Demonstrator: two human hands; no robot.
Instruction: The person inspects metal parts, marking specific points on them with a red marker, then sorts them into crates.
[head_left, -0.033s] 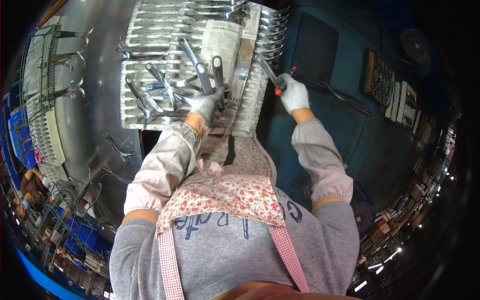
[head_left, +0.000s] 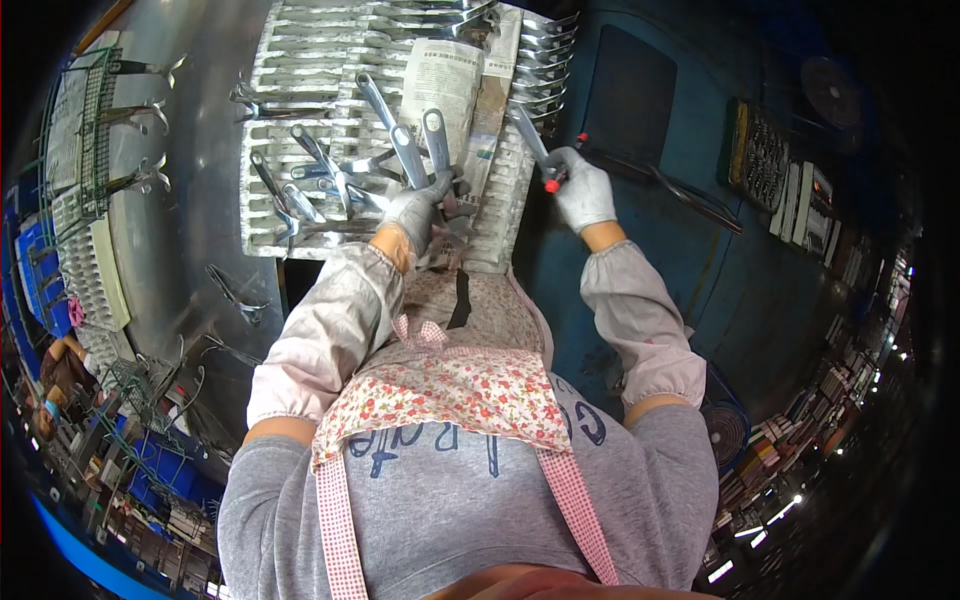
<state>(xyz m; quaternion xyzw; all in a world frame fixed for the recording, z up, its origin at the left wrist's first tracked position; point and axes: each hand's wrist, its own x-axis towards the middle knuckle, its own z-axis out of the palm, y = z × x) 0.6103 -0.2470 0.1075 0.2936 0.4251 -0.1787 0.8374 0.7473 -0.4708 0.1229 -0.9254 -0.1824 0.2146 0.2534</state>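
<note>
Our left hand (head_left: 415,212) is gripping several wrenches (head_left: 405,150) fanned away; our right hand (head_left: 583,195) is clamping one wrench (head_left: 530,135) angled up-left toward them.

steel worktable (head_left: 190,200) | blue crates (head_left: 25,250) (left) | dark blue machine (head_left: 720,290) | small lights (head_left: 790,505)

surface: grey metal bench (head_left: 215,200) | on it: rows of steel tools (head_left: 310,70), newspaper (head_left: 445,85), loose pliers (head_left: 235,295)
</note>
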